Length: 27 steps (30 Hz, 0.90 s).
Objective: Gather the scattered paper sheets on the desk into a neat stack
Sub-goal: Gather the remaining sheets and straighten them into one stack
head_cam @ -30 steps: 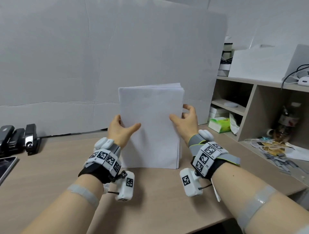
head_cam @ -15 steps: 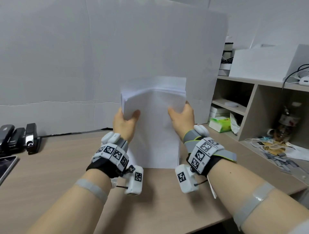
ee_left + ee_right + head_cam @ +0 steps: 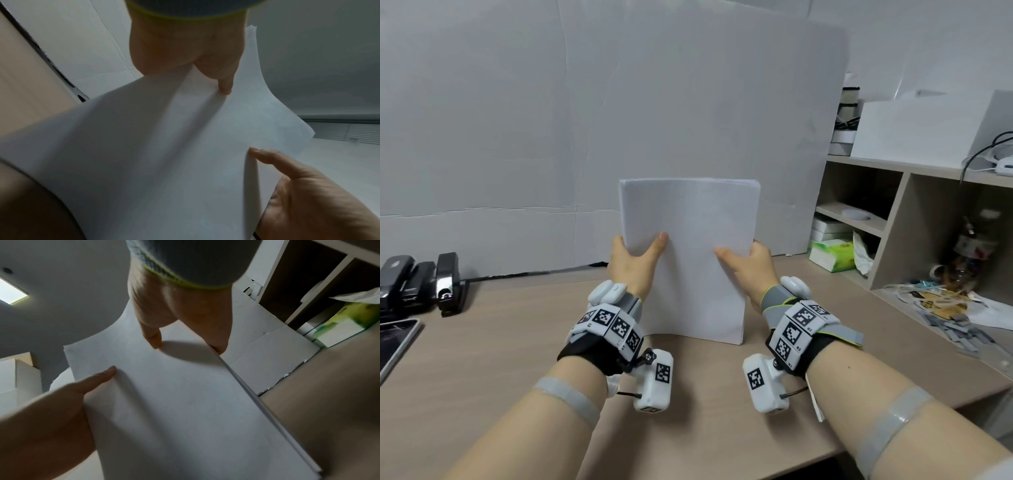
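A stack of white paper sheets (image 3: 688, 260) stands upright in the head view, its bottom edge on the wooden desk (image 3: 500, 359) and its edges nearly flush. My left hand (image 3: 635, 255) grips the stack's left edge, thumb on the front sheet. My right hand (image 3: 750, 260) grips the right edge the same way. The fingers behind the stack are hidden. In the left wrist view my left hand (image 3: 185, 48) pinches the paper stack (image 3: 164, 146), with the right hand (image 3: 298, 186) opposite. From the right wrist, my right hand (image 3: 180, 313) holds the paper stack (image 3: 185, 402) across from the left hand (image 3: 51, 410).
Black staplers (image 3: 421, 284) and a dark screen (image 3: 393, 342) lie at the desk's left. A white board (image 3: 585, 137) stands behind the stack. On the right a shelf unit (image 3: 893, 240) holds a green tissue box (image 3: 832, 255), a bottle (image 3: 969, 253) and loose clutter (image 3: 945, 308).
Half a second ago the sheets rode higher with their top edges fanned. Now the stack has dropped back onto the desk with its top edge level. Both hands still hold its sides.
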Each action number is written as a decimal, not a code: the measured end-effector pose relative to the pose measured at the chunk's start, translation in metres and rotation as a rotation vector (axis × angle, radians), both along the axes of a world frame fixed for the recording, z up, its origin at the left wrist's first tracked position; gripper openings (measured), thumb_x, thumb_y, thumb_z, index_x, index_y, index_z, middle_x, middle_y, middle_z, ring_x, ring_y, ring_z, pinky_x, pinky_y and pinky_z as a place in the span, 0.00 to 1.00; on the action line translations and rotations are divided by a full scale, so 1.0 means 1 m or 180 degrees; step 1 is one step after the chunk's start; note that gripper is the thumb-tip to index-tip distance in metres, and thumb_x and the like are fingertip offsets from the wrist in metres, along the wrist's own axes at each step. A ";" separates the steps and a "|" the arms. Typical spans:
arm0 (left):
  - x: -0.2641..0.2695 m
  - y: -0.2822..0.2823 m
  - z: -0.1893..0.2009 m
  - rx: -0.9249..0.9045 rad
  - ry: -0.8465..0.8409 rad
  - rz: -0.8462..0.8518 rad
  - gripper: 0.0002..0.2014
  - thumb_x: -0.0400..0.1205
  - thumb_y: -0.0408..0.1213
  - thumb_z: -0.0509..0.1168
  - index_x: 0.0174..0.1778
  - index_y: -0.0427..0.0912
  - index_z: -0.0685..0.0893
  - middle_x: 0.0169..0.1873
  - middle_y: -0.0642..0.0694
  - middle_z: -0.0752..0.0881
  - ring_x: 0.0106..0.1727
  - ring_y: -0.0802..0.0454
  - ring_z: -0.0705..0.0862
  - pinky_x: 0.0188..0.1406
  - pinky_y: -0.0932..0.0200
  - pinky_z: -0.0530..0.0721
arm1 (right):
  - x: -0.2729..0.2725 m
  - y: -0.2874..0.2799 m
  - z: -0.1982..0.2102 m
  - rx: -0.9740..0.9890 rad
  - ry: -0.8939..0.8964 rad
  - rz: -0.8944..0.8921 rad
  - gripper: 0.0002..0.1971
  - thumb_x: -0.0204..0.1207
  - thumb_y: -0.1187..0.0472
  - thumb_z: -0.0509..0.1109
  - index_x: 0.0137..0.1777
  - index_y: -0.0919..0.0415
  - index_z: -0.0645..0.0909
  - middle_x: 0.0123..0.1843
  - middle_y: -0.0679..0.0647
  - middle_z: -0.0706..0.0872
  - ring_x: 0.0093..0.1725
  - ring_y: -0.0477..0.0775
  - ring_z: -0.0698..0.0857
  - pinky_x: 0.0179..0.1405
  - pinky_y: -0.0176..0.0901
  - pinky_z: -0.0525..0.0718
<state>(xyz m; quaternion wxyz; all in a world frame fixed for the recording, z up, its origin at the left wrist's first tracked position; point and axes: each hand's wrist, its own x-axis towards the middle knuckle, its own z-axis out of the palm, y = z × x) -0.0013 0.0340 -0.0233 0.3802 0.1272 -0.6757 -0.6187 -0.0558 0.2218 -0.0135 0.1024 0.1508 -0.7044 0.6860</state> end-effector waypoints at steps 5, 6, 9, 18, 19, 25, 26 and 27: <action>0.002 -0.001 -0.017 0.0012 0.0011 -0.0152 0.22 0.75 0.50 0.77 0.58 0.43 0.79 0.48 0.56 0.86 0.49 0.61 0.84 0.45 0.61 0.79 | -0.004 -0.001 -0.009 -0.0128 -0.0082 -0.0112 0.18 0.68 0.59 0.80 0.56 0.57 0.80 0.51 0.51 0.91 0.51 0.53 0.90 0.58 0.52 0.88; 0.002 -0.002 -0.020 -0.0039 -0.0024 -0.0169 0.21 0.75 0.49 0.77 0.57 0.43 0.80 0.47 0.55 0.86 0.49 0.59 0.85 0.47 0.59 0.79 | -0.002 -0.002 -0.012 -0.0134 -0.0113 -0.0111 0.20 0.68 0.58 0.80 0.57 0.57 0.80 0.51 0.50 0.91 0.51 0.52 0.90 0.58 0.51 0.87; 0.003 -0.005 -0.022 -0.0120 -0.0015 -0.0275 0.18 0.74 0.45 0.77 0.54 0.44 0.80 0.47 0.53 0.87 0.48 0.56 0.86 0.48 0.55 0.83 | -0.001 -0.003 -0.013 -0.0138 -0.0146 -0.0085 0.20 0.67 0.58 0.80 0.59 0.58 0.82 0.51 0.50 0.92 0.51 0.51 0.90 0.58 0.51 0.88; 0.006 -0.020 -0.026 -0.0298 -0.0162 -0.0843 0.12 0.78 0.29 0.74 0.56 0.40 0.85 0.44 0.53 0.90 0.36 0.69 0.88 0.36 0.73 0.84 | -0.003 0.003 -0.015 0.0005 -0.0182 -0.0086 0.13 0.70 0.58 0.79 0.54 0.58 0.86 0.49 0.49 0.92 0.52 0.53 0.91 0.57 0.50 0.88; 0.006 -0.019 -0.025 -0.0285 -0.0132 -0.0863 0.12 0.78 0.28 0.74 0.56 0.39 0.85 0.45 0.53 0.90 0.37 0.69 0.88 0.37 0.73 0.84 | -0.002 0.002 -0.015 0.0027 -0.0210 -0.0064 0.12 0.71 0.58 0.79 0.53 0.58 0.87 0.49 0.50 0.93 0.53 0.54 0.91 0.58 0.51 0.88; 0.007 -0.025 -0.037 -0.0053 -0.0390 -0.1168 0.15 0.73 0.40 0.77 0.54 0.51 0.86 0.53 0.50 0.92 0.56 0.50 0.90 0.59 0.49 0.85 | 0.002 0.009 -0.018 0.0263 -0.0382 0.0137 0.11 0.74 0.58 0.78 0.54 0.60 0.88 0.50 0.53 0.93 0.53 0.56 0.91 0.59 0.50 0.87; 0.006 -0.027 -0.040 -0.0094 -0.0460 -0.1194 0.14 0.74 0.38 0.76 0.55 0.52 0.86 0.54 0.51 0.92 0.57 0.50 0.89 0.62 0.48 0.84 | 0.002 0.012 -0.020 0.0403 -0.0512 0.0194 0.12 0.73 0.57 0.78 0.54 0.60 0.88 0.50 0.53 0.93 0.52 0.56 0.91 0.59 0.51 0.87; 0.007 -0.026 -0.040 -0.0140 -0.0512 -0.1229 0.13 0.76 0.36 0.75 0.55 0.53 0.86 0.55 0.51 0.91 0.58 0.50 0.89 0.64 0.47 0.83 | 0.001 0.014 -0.024 0.0571 -0.0642 0.0234 0.14 0.72 0.55 0.78 0.55 0.60 0.87 0.50 0.52 0.93 0.51 0.56 0.91 0.60 0.52 0.87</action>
